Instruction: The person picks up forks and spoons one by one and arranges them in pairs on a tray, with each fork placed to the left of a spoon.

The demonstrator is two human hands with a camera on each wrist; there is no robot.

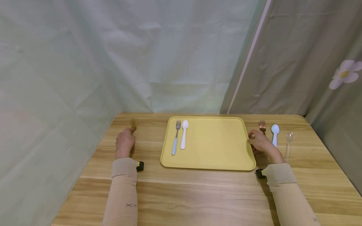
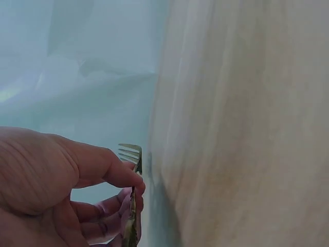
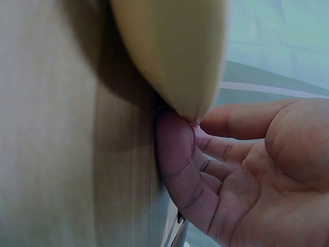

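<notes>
My left hand point(image 1: 125, 142) pinches a gold fork point(image 2: 131, 152) between thumb and fingers at the table's left side; its tines point away from me. At the right edge of a yellow tray point(image 1: 217, 144), my right hand point(image 1: 261, 142) grips the rim, the thumb above and fingers curled underneath in the right wrist view. On the tray's left part lie a fork with a light-blue handle point(image 1: 174, 146) and a white spoon point(image 1: 185, 135), side by side. Just beyond the right hand is a copper-coloured fork point(image 1: 262, 125), its handle partly hidden by that hand.
To the right of the copper-coloured fork lie a light-blue spoon point(image 1: 275, 133) and a clear spoon point(image 1: 289, 142), both partly covered by the right wrist. The wooden table point(image 1: 198, 197) ends at a pale curtain point(image 1: 183, 62) behind and a grey one point(image 1: 282, 62) on the right.
</notes>
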